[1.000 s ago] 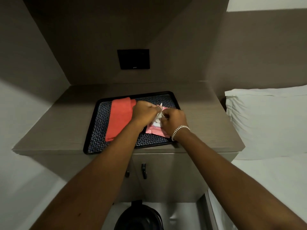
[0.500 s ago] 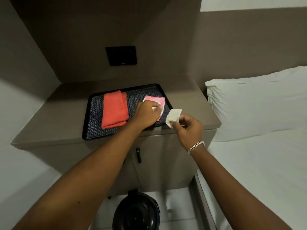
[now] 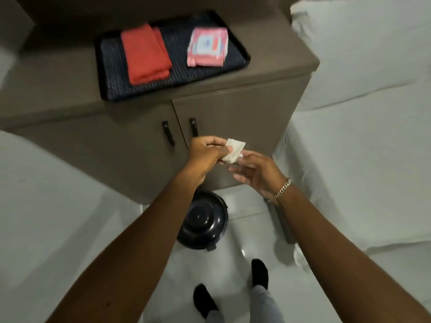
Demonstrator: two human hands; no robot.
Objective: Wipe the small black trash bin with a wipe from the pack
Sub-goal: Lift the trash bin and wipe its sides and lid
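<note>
Left hand (image 3: 205,151) pinched on folded wipe (image 3: 234,150); right hand (image 3: 255,174) just beside it, fingers loosely apart. Best to unfold fully, then bend down to bin (image 3: 202,222), low on floor by cabinet (image 3: 233,108).

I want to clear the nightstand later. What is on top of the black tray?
On the tray lie a folded red cloth and a pink wipe pack, side by side. Whatever is beneath them is covered.
</note>
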